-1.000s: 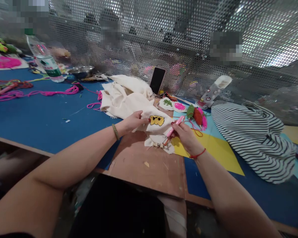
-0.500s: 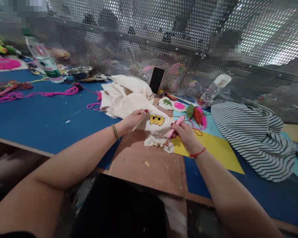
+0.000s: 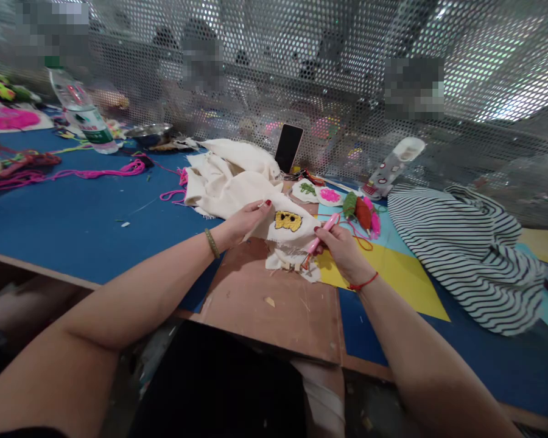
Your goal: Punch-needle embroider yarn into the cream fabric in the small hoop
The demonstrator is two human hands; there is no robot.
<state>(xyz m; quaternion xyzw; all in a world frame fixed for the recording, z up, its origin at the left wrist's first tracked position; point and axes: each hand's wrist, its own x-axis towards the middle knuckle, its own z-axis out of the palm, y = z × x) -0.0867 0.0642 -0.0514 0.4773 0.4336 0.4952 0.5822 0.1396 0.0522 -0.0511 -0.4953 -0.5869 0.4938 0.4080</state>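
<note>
bottle label point(image 3: 92, 128) illegible; left hand point(image 3: 244, 225) tight on white cloth point(image 3: 287, 205), right hand point(image 3: 340, 246) snug around pink tool point(image 3: 330, 222)

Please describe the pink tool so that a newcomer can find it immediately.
On the blue table, find the cream cloth with the yellow patch. Beside this patch, the right hand holds the pink tool: a slim, straight stick, paler than the vivid pink yarn bundle nearby.

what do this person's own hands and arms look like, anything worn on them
Bare forearms, no gloves, and red-painted nails. The left hand has an olive-toned bracelet at its wrist; the right hand, a thin red cord.
</note>
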